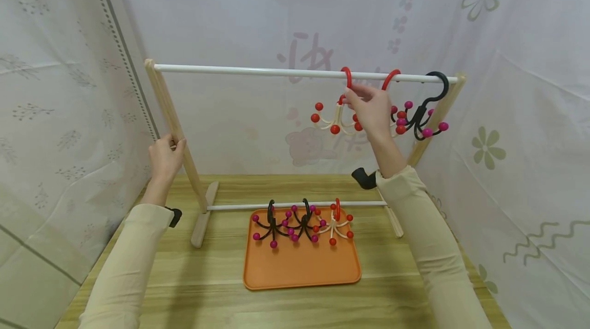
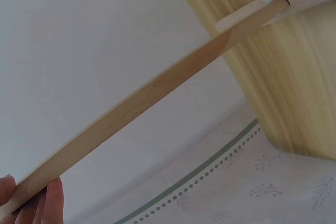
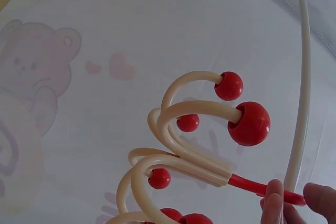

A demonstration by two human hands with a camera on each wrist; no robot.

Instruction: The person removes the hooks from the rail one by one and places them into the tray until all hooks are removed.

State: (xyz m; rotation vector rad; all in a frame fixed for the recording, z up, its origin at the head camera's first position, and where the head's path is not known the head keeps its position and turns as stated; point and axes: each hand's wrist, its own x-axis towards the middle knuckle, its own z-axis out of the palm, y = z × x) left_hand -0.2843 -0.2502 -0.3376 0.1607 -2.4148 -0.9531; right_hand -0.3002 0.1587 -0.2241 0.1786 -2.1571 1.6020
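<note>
Here, the right hand (image 1: 371, 111) is raised to the white top rail (image 1: 258, 70) of a wooden rack (image 1: 172, 114), its thumb and fingertips (image 3: 273, 203) pinching the red stem of a cream multi-arm hook (image 1: 335, 116) whose red loop sits over the rail. In the right wrist view the hook (image 3: 184, 150) shows as a cluster of curved cream prongs fanning out from one red stem, each prong tipped with a glossy red ball. At about 3 o'clock from it on the same rail hang a second cream hook with a red loop (image 1: 397, 114), largely hidden behind the hand, and a black hook with magenta balls (image 1: 426, 114). The left hand (image 1: 165, 157) curls round the rack's slanted left post, at roughly 9 o'clock from the right hand; the left wrist view shows fingertips (image 2: 50, 203) lying against the pale wood. Below, toward 6 o'clock, an orange tray (image 1: 301, 267) lies on the wooden tabletop (image 1: 216, 288), and at its far edge two black hooks (image 1: 288, 224) and one cream hook (image 1: 335, 224) rest beneath the rack's lower rail (image 1: 239, 206).
</note>
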